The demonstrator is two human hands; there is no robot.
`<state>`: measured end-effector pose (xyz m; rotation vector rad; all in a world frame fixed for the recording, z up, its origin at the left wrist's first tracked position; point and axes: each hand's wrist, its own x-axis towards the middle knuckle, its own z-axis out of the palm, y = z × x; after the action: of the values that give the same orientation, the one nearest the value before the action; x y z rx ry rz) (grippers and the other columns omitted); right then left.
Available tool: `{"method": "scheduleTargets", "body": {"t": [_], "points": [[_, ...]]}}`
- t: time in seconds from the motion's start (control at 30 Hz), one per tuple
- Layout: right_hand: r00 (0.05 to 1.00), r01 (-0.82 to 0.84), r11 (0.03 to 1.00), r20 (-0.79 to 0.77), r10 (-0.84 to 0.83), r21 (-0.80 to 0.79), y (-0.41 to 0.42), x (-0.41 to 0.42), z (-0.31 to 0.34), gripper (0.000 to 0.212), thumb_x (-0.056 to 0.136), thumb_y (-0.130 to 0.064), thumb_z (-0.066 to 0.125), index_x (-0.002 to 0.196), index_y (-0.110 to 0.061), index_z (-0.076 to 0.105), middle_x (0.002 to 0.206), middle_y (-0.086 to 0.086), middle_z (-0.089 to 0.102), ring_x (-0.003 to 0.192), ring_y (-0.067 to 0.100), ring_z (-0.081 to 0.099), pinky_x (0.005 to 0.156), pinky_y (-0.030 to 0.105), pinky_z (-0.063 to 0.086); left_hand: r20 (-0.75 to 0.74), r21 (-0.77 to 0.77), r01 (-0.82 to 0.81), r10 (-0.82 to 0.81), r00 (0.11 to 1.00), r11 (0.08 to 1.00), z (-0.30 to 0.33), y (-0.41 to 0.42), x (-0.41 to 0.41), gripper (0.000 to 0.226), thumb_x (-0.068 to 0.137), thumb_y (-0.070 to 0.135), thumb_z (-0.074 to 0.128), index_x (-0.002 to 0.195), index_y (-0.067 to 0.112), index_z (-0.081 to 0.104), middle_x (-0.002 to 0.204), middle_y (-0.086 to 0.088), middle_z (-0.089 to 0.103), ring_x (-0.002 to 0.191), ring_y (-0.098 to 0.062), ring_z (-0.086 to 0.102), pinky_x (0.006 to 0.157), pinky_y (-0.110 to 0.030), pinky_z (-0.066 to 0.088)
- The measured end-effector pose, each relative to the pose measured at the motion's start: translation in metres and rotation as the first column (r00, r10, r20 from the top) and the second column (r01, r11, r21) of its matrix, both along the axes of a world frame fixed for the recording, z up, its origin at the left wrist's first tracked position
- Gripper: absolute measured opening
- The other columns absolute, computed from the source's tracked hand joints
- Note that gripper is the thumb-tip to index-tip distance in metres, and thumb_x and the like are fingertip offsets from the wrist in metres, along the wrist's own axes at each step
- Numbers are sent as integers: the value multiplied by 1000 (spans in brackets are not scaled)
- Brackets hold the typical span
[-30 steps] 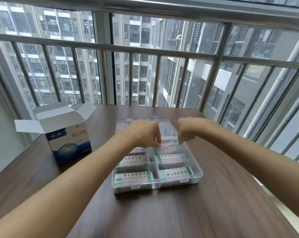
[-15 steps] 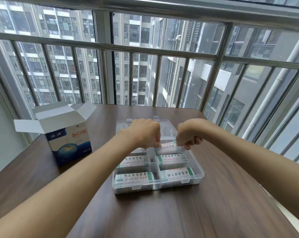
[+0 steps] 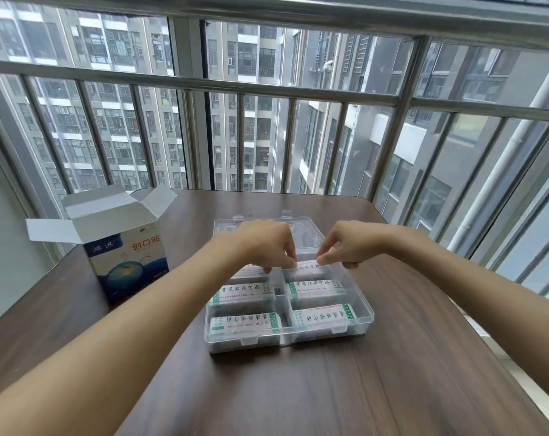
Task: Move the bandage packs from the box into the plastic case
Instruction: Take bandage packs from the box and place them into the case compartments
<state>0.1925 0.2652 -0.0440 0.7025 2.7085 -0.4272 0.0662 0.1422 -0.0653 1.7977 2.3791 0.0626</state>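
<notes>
Your box [image 3: 119,247] stands at the left of the frame with its flaps thrown open, and its front reads 创口贴 in red above a blue and orange globe picture; a smaller mark at its upper left is too blurred to read. At the centre of the tabletop [image 3: 393,388] lies the plastic case [image 3: 366,319], its clear lid folded back toward the railing [image 3: 267,86]. Four bandage packs [image 3: 246,322] fill the near and middle compartments, white with green ends and a line of dark characters too distorted to read with certainty. In the far right compartment lies one more pack [image 3: 308,266], and both of your hands meet over it: your left hand [image 3: 267,243] curls its fingertips down onto the pack's left end, and your right hand [image 3: 350,247] pinches its right end, so each grip is narrow and closed on that pack.
</notes>
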Motion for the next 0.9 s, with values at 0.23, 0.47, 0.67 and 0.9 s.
{"method": "scheduleTargets", "body": {"t": [0.23, 0.47, 0.67, 0.9], "points": [[999, -4, 998, -50, 0, -70, 3, -2, -6, 27, 90, -30, 61, 116, -25, 67, 54, -4, 54, 50, 10, 43, 64, 27, 42, 88, -7, 19, -18, 996, 1000, -3, 2, 0, 21, 93, 30, 57, 108, 30, 71, 99, 13, 73, 40, 10, 53, 69, -22, 49], [998, -4, 1000, 67, 6, -17, -3, -14, -6, 31, 95, -24, 50, 126, -24, 58, 58, -3, 54, 49, 10, 41, 54, 23, 38, 134, 9, 7, -8, 991, 1000, -5, 4, -3, 19, 91, 28, 60, 106, 27, 72, 96, 9, 74, 40, 11, 53, 73, -26, 53], [999, -3, 1000, 39, 3, -15, 3, -12, -2, 27, 90, -27, 59, 116, -27, 66, 47, -8, 52, 46, 10, 41, 53, 22, 37, 100, 3, -7, 6, 995, 1000, -4, 4, -3, 19, 90, 32, 59, 104, 30, 73, 91, 8, 75, 45, 8, 55, 72, -24, 53], [999, 45, 999, 24, -45, -8, 0, -7, 1, 29, 90, -30, 59, 113, -15, 69, 41, -10, 52, 40, 6, 39, 46, 18, 35, 105, -12, -18, 19, 994, 1000, 1, 0, 2, 18, 89, 28, 61, 102, 26, 74, 90, 9, 75, 43, 9, 56, 72, -24, 53]]}}
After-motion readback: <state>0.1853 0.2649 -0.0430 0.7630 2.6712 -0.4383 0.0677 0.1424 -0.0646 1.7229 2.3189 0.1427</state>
